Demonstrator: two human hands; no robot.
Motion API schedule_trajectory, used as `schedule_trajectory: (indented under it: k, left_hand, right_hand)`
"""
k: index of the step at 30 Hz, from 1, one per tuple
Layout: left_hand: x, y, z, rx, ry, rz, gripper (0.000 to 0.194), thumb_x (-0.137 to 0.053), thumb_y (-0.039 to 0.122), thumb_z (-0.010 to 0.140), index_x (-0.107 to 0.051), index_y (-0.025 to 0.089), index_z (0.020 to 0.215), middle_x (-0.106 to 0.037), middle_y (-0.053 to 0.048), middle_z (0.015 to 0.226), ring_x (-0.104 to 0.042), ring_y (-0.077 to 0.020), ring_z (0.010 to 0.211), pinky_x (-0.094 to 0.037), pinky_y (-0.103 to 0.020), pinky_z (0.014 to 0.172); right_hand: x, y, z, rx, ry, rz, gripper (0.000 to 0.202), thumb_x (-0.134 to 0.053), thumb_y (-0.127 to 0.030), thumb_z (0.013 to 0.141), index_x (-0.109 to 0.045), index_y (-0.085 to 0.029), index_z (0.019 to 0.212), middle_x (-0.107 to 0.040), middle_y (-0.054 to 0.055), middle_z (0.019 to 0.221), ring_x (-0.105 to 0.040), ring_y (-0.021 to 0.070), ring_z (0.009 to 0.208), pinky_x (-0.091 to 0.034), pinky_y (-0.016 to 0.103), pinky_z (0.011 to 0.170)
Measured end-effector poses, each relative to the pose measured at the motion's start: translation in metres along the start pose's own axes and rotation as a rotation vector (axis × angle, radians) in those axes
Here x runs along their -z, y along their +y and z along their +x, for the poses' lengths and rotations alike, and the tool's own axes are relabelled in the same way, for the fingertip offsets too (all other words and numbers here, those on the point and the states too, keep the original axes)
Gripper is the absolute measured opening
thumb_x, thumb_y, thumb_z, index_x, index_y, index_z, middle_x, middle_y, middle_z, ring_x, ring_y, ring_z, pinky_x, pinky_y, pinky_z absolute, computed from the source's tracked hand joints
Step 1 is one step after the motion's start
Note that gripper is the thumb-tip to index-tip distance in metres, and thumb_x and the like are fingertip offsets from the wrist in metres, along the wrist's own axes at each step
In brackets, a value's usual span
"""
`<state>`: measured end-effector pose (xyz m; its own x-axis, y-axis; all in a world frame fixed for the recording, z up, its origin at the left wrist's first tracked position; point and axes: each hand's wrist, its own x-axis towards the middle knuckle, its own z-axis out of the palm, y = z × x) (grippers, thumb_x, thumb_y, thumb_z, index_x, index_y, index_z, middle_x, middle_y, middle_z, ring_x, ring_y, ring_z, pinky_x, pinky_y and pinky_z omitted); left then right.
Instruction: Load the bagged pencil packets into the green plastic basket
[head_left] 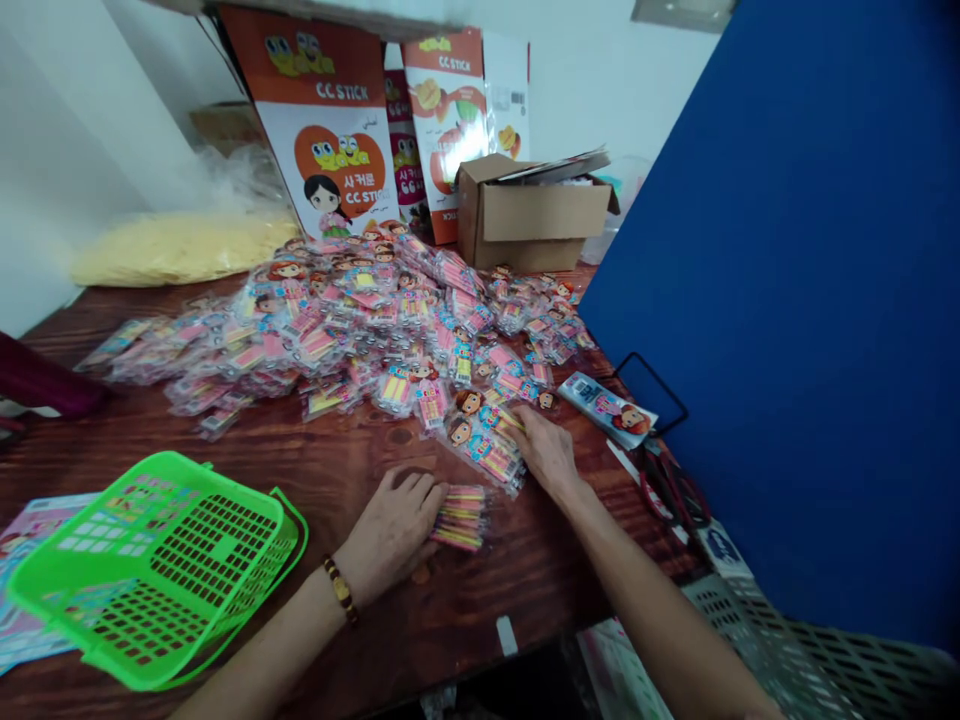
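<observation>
My left hand [396, 525], with a beaded bracelet at its wrist, is closed around a stack of stick packets [461, 517] standing on edge low over the table. Their pink and yellow edges face right. To the right, my right hand [547, 452] has its fingers closed at the edge of a clear stick packet [487, 450] with a cartoon-head print, lying on others. Its fingertips are partly hidden. Just beyond both hands spreads a large heap of similar packets [360, 310].
A green plastic basket [279, 515] stands on the dark wooden table [337, 470] at left, beside printed sheets [45, 515]. An open carton [532, 215] and printed CC Stick boxes [315, 120] stand behind. Scissors [675, 490] and a blue panel [787, 300] are at right.
</observation>
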<state>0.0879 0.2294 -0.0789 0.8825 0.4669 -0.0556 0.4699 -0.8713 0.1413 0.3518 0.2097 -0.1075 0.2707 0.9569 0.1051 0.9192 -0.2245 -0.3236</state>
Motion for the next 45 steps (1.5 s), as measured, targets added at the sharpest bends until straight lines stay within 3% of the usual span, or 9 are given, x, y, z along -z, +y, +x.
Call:
schedule_trajectory:
  k: [7, 13, 16, 22, 31, 35, 38, 41, 45]
  left_hand:
    - [0.0, 0.006, -0.006, 0.014, -0.018, 0.016, 0.052, -0.068, 0.03, 0.081, -0.047, 0.015, 0.125, -0.057, -0.012, 0.12, -0.052, -0.0287, 0.11, -0.039, -0.048, 0.099]
    - [-0.006, 0.002, -0.008, -0.001, 0.153, 0.058, 0.062, -0.081, 0.039, 0.067, -0.052, 0.017, 0.117, -0.026, -0.018, 0.152, -0.017, -0.0387, 0.142, -0.019, -0.055, 0.115]
    - [-0.005, 0.001, -0.004, -0.042, 0.092, 0.063, 0.061, -0.08, 0.044, 0.068, -0.051, 0.019, 0.116, -0.047, -0.014, 0.138, -0.025, -0.035, 0.14, -0.014, -0.056, 0.117]
    - [0.005, 0.006, -0.004, 0.0, -0.042, 0.032, 0.059, -0.077, 0.033, 0.072, -0.046, 0.017, 0.12, -0.057, -0.012, 0.121, -0.054, -0.0292, 0.113, -0.032, -0.052, 0.107]
    - [0.003, 0.004, -0.007, -0.016, -0.027, -0.008, 0.065, -0.073, 0.035, 0.076, -0.04, 0.016, 0.129, -0.057, -0.013, 0.122, -0.051, -0.0297, 0.116, -0.03, -0.051, 0.108]
    - [0.002, 0.004, -0.007, -0.011, 0.056, 0.023, 0.067, -0.079, 0.038, 0.07, -0.046, 0.018, 0.125, -0.045, -0.015, 0.14, -0.031, -0.0348, 0.136, -0.025, -0.053, 0.113]
    - [0.0, 0.003, -0.007, -0.01, 0.109, 0.04, 0.065, -0.083, 0.04, 0.065, -0.051, 0.018, 0.117, -0.024, -0.018, 0.154, -0.012, -0.0378, 0.145, -0.016, -0.054, 0.117]
    - [0.0, 0.001, -0.005, -0.04, 0.07, 0.034, 0.068, -0.082, 0.042, 0.066, -0.049, 0.019, 0.12, -0.044, -0.015, 0.14, -0.025, -0.0361, 0.141, -0.012, -0.056, 0.117]
    - [0.001, 0.001, -0.003, -0.04, 0.005, 0.014, 0.066, -0.079, 0.039, 0.071, -0.045, 0.019, 0.124, -0.056, -0.011, 0.121, -0.049, -0.03, 0.119, -0.026, -0.052, 0.111]
  right_hand:
    - [0.005, -0.003, -0.009, 0.063, 0.21, 0.206, 0.013, -0.052, -0.029, 0.092, -0.06, -0.02, 0.088, -0.068, 0.005, 0.091, -0.06, 0.0198, 0.088, -0.04, 0.028, 0.078]
    - [0.002, -0.049, -0.045, 0.243, -0.198, 0.491, 0.016, -0.054, -0.029, 0.092, -0.065, -0.021, 0.084, -0.067, -0.002, 0.079, -0.057, 0.013, 0.071, -0.036, 0.022, 0.064]
    - [0.002, -0.05, -0.043, 0.282, -0.343, 0.569, 0.028, -0.047, -0.036, 0.097, -0.068, -0.021, 0.088, -0.068, -0.001, 0.08, -0.059, 0.0133, 0.074, -0.039, 0.022, 0.067]
    - [-0.007, -0.023, -0.021, -0.006, -0.093, -0.098, 0.036, -0.061, -0.044, 0.088, -0.061, -0.018, 0.114, -0.061, 0.014, 0.118, -0.054, 0.0284, 0.11, -0.039, 0.04, 0.09]
    - [-0.002, -0.021, -0.023, 0.042, -0.041, -0.115, 0.026, -0.052, -0.034, 0.094, -0.058, -0.023, 0.117, -0.066, 0.01, 0.114, -0.059, 0.0232, 0.101, -0.036, 0.036, 0.091]
    - [0.005, -0.036, -0.027, 0.134, 0.001, 0.042, 0.01, -0.055, -0.024, 0.091, -0.064, -0.021, 0.094, -0.067, 0.007, 0.105, -0.057, 0.0215, 0.1, -0.037, 0.031, 0.085]
    - [0.001, -0.05, -0.03, 0.187, -0.196, 0.35, 0.009, -0.057, -0.024, 0.089, -0.065, -0.022, 0.086, -0.068, 0.0, 0.086, -0.059, 0.0157, 0.081, -0.039, 0.025, 0.071]
    - [-0.003, -0.051, -0.027, 0.254, -0.39, 0.569, 0.022, -0.051, -0.032, 0.093, -0.068, -0.02, 0.084, -0.068, -0.002, 0.079, -0.059, 0.014, 0.074, -0.039, 0.023, 0.066]
    - [-0.005, -0.031, -0.019, 0.065, -0.136, 0.178, 0.023, -0.055, -0.037, 0.092, -0.066, -0.018, 0.1, -0.067, 0.006, 0.1, -0.058, 0.02, 0.091, -0.04, 0.029, 0.078]
